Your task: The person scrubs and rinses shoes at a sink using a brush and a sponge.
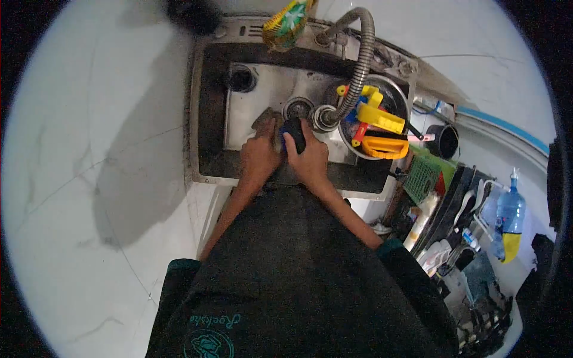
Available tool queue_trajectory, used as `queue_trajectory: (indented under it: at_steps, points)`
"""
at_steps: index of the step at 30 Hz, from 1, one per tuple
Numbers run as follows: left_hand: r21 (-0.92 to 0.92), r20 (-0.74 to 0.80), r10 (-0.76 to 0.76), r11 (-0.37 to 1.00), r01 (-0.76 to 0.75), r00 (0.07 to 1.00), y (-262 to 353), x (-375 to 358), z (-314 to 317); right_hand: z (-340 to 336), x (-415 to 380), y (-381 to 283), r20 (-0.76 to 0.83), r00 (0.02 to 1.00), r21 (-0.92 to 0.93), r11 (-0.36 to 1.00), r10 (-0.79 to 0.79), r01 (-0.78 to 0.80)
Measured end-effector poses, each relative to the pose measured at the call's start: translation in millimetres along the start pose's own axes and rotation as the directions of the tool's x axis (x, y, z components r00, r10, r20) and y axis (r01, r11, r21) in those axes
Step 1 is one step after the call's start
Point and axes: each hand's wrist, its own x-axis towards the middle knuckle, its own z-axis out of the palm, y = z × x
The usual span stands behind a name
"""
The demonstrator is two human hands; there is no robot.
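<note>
Over the sink basin [250,110], both hands work close together near the drain [297,108]. My left hand [260,154] is closed around a flat grey-brown pad [265,121] that looks like a scrubber. In my right hand [308,156] is a small black object with a bluish edge [294,132], the thumb lying along its side; its kind I cannot tell. It overlaps the pad's right side in this view. The metal flexible faucet [363,71] arches down, its round head [324,118] just right of my right fingers.
A metal bowl [391,89] of yellow, red, blue and orange plastic pieces [382,119] stands at the basin's right. A round black cup [242,79] sits at the upper left. Behind the sink stands a yellow-green packet [289,25]. A green basket [422,179] and blue bottle [511,206] are farther right.
</note>
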Motion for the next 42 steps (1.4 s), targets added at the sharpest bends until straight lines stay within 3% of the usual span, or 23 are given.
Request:
queue_trajectory:
  at_steps: [2,3,6,7,8,10,14,17,20,21,24,25,28,29,33,35,36,37,38,40,42]
  points:
    - [0.028,0.04,0.019,0.999,-0.02,0.999,-8.8,-9.3,6.1,23.1,19.1,21.7,-0.167,0.964,-0.218,0.961,-0.207,0.169]
    - [0.009,0.043,0.072,0.997,-0.073,0.996,-10.6,-18.4,5.8,34.1,37.8,37.0,-0.067,0.99,-0.17,0.979,-0.121,0.108]
    - [-0.004,-0.011,0.262,0.965,-0.262,0.965,-27.2,-13.5,-12.9,15.4,24.8,29.6,-0.061,0.963,-0.222,0.944,-0.263,0.244]
    - [0.014,-0.021,0.314,0.95,-0.313,0.949,-43.6,-18.8,-12.7,3.9,16.0,31.0,0.03,0.953,-0.133,0.943,-0.303,0.304]
    - [0.032,-0.021,0.362,0.932,-0.361,0.932,-56.5,-26.7,-9.7,-1.2,8.0,31.4,0.106,0.97,-0.059,0.972,-0.219,0.226]
    - [-0.017,0.019,0.302,0.953,-0.301,0.953,-71.6,-40.5,-2.5,-3.7,-3.3,33.9,0.271,0.961,0.07,0.997,-0.047,0.029]
    - [-0.329,-0.061,0.266,0.905,-0.271,0.962,-58.5,-47.2,-7.6,14.4,1.9,35.1,0.34,0.941,-0.032,0.999,0.011,-0.001]
    - [-0.519,-0.161,0.132,0.832,-0.197,0.978,-49.1,-46.6,4.2,18.3,-1.9,18.1,0.389,0.92,-0.035,0.998,-0.04,0.058]
    - [-0.608,-0.154,0.122,0.77,-0.191,0.981,-72.6,-36.2,26.4,6.5,-23.1,6.2,0.457,0.842,0.149,0.958,-0.286,0.244]
    - [-0.518,-0.094,0.07,0.848,-0.108,0.993,-72.9,-39.4,25.7,5.4,-23.4,3.2,0.459,0.835,0.086,0.95,-0.304,0.299]
    - [-0.473,-0.194,0.113,0.86,-0.194,0.974,-63.1,-37.3,16.1,22.0,-2.4,11.9,0.304,0.95,-0.023,0.996,-0.072,0.083]
    - [-0.448,-0.181,0.082,0.88,-0.156,0.98,-62.2,-35.8,17.6,22.5,-8.0,12.5,0.248,0.949,0.064,0.98,-0.196,0.186]
    - [-0.422,-0.141,0.11,0.892,-0.16,0.984,-62.9,-43.3,14.9,16.9,-17.7,22.0,0.25,0.931,0.095,0.964,-0.264,0.248]
    - [-0.406,-0.177,0.13,0.893,-0.192,0.976,-59.9,-43.8,13.1,22.5,-4.8,24.1,0.285,0.948,0.076,0.989,-0.144,0.127]
    - [-0.422,-0.142,0.076,0.897,-0.13,0.987,-62.4,-45.4,8.9,32.4,-17.7,31.2,0.282,0.926,0.17,0.963,-0.25,0.208]
    - [-0.445,-0.135,0.063,0.888,-0.117,0.989,-58.5,-47.0,3.8,36.9,-2.8,57.1,0.322,0.941,0.063,0.994,-0.104,0.088]
    - [-0.398,-0.18,0.105,0.902,-0.17,0.978,-59.6,-49.7,5.9,39.0,2.6,58.9,0.334,0.942,0.022,0.999,-0.042,0.036]
    - [-0.342,-0.225,0.155,0.912,-0.227,0.962,-63.7,-51.8,9.7,39.1,-11.3,59.6,0.283,0.95,0.071,0.991,-0.131,0.115]
    - [-0.284,-0.278,0.209,0.914,-0.288,0.938,-64.7,-43.7,10.0,42.2,1.3,53.7,0.291,0.948,0.122,0.988,-0.13,0.098]
    - [-0.336,-0.169,0.122,0.926,-0.174,0.978,-71.9,-58.8,15.9,40.1,-16.7,61.5,0.349,0.936,0.189,0.982,-0.047,-0.022]
    - [-0.344,-0.143,0.069,0.932,-0.115,0.987,-61.3,-57.4,3.2,48.7,-6.7,74.6,0.333,0.936,0.147,0.987,-0.11,0.063]
